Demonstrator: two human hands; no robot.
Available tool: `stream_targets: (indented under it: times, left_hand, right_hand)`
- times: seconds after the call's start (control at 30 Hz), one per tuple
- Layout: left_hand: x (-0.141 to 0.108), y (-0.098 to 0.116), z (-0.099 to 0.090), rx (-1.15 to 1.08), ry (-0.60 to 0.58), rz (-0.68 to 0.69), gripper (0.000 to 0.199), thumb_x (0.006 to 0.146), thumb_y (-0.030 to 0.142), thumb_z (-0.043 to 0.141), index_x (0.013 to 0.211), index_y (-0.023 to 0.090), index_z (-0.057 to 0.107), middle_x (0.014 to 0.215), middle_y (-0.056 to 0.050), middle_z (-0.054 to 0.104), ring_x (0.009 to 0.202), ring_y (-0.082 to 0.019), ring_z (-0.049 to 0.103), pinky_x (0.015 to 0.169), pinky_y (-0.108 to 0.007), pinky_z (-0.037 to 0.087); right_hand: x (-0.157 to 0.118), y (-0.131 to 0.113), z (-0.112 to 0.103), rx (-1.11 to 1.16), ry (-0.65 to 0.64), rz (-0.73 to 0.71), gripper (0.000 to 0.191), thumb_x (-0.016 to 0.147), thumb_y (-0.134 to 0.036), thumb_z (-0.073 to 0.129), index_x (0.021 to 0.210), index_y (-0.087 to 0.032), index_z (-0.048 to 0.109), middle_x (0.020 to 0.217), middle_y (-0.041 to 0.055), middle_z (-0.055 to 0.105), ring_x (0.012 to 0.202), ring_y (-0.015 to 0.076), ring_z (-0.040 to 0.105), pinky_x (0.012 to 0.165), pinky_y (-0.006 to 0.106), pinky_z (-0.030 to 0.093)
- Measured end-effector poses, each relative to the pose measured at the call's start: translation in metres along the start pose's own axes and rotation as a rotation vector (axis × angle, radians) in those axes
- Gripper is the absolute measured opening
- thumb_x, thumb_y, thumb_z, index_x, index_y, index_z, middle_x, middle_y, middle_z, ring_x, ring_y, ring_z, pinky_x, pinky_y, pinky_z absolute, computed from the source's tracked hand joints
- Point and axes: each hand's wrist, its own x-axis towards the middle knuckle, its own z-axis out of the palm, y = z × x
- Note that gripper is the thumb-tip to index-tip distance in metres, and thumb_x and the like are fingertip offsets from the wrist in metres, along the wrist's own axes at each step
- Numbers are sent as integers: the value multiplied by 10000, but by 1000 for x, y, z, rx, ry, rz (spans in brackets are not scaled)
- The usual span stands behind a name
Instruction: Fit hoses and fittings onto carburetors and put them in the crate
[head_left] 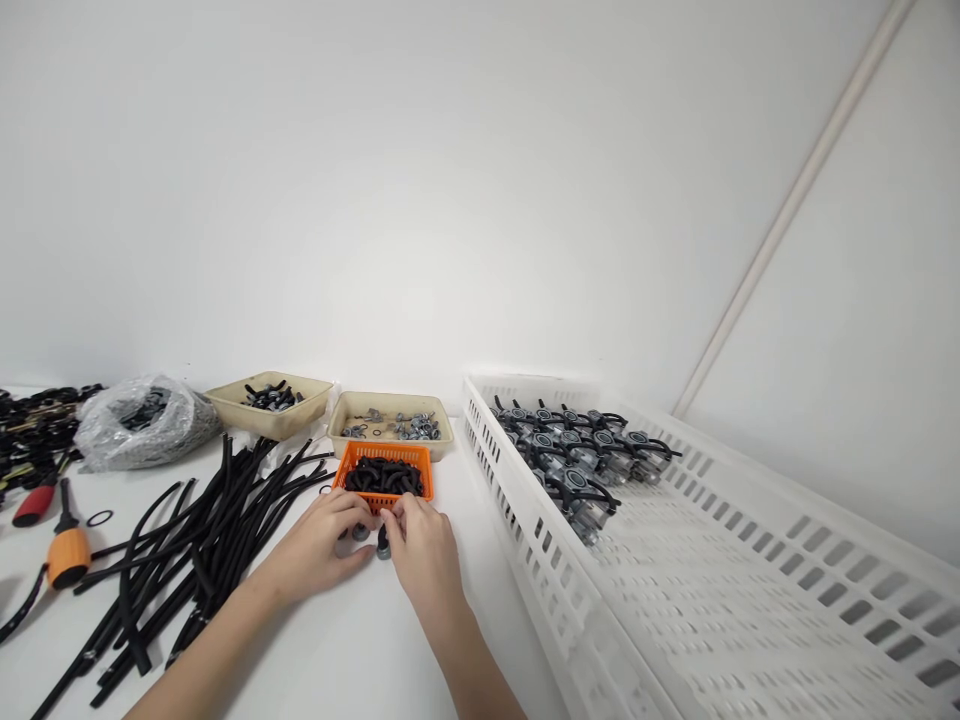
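Observation:
My left hand (319, 548) and my right hand (424, 553) meet at the table's middle, their fingertips closed together over a small black part (388, 518). Just below them stand a dark cylindrical fitting (383, 545) and a grey round piece (361, 533). Directly behind my hands sits an orange plastic basket (382, 450) full of short curved black rubber hoses. A loose bundle of longer black rubber hoses (202, 550) lies beside my left forearm.
Two beige trays (390, 410) hold small metal parts behind the basket. A bag of grey parts (142, 425), black parts, a screwdriver (69, 555) and a red-handled tool (34, 505) lie left. A white perforated crate (525, 500) of carburetor-like units (577, 450) stands right.

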Motion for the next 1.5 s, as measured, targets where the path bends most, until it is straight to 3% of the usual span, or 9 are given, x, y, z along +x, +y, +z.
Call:
stream_targets:
  times: [0.37,0.87,1.07,1.5]
  left_hand:
    - [0,-2,2,6,9,9,220,728,90,603,895,231,635,963,-21,660,854,-197,572,814,-348,442]
    - [-1,2,1,-3,0,8,254,703,128,646,927,247,653,1024,-22,651,960,-220,585,892,-379,442]
    - [-1,1,1,-7,3,19,234,701,132,641,909,241,643,1015,-30,646,943,-223,577,871,-380,452]
    - [-1,4,-2,-8,-3,14,259,710,91,601,919,244,615,997,-24,645,911,-214,567,843,-363,446]
  right_hand:
    - [0,2,3,55,-42,-55,233,897,-61,473,860,-212,648,892,20,683,827,181,622,692,274,369]
    - [0,2,2,66,-56,-62,291,868,-20,463,917,-226,662,939,24,656,827,176,607,701,275,379]
    - [0,1,0,66,-75,-61,401,793,59,438,943,-237,663,962,8,671,859,165,612,723,268,380]
    - [1,2,0,-3,-82,14,364,837,16,429,975,-216,674,981,41,699,958,203,620,765,306,374]
